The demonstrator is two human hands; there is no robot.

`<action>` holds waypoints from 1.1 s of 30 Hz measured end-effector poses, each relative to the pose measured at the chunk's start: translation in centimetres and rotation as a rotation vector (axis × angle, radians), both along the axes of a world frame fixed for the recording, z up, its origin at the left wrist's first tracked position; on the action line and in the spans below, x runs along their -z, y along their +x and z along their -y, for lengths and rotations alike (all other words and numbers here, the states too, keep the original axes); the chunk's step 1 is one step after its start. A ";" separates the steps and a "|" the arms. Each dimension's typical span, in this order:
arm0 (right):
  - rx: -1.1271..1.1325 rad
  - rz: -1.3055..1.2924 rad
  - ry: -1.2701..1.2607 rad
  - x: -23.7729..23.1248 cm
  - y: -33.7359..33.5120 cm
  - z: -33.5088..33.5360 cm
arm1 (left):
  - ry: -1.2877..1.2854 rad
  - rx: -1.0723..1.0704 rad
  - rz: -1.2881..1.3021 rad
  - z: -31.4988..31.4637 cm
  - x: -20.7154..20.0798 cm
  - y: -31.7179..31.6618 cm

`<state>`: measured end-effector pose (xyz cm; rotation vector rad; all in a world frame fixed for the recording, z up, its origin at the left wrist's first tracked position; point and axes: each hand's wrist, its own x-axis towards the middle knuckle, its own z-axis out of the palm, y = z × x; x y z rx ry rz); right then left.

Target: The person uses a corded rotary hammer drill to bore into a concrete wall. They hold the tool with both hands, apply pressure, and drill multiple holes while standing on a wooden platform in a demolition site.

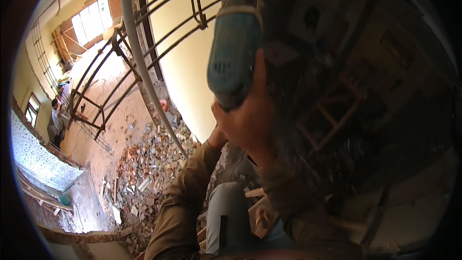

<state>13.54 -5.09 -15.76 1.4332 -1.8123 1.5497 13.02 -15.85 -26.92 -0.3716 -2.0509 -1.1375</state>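
Note:
A teal power drill [234, 50] with a dark front end and vent slots is raised in front of me, slightly blurred. Its front end points up at the broken edge of the wall. My right hand [252, 125] is closed around its rear grip, one finger stretched along the side of the body. My left hand [220, 134] is beside it at the back of the tool, mostly hidden behind the right hand and wrist. Its fingers are not clear. The drill's tip is lost in shadow against the wall edge.
A rebar cage [144, 53] crosses the upper left, with a grey pipe [139, 53] in front. Broken rubble [149, 163] covers the floor below left. Another person [57, 118] is at the far left. A wooden frame [332, 110] stands in the dark right side.

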 end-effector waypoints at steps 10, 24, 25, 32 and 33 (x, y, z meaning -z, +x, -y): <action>-0.379 0.201 0.049 7.7 1.3 -6.4 | -0.011 -0.020 -0.061 -2.5 2.9 3.4; -0.185 0.737 0.149 14.7 4.1 -17.8 | -0.188 0.154 -0.032 -13.3 9.2 5.3; -0.168 0.782 0.130 13.9 3.4 -18.0 | -0.117 0.172 0.004 -13.9 8.9 4.6; -0.187 1.131 -0.164 13.3 -5.2 -18.0 | -0.247 0.002 0.446 -15.4 3.1 0.0; -0.179 1.276 -0.194 13.9 -7.0 -17.9 | -0.447 -0.085 0.570 -14.9 2.2 0.5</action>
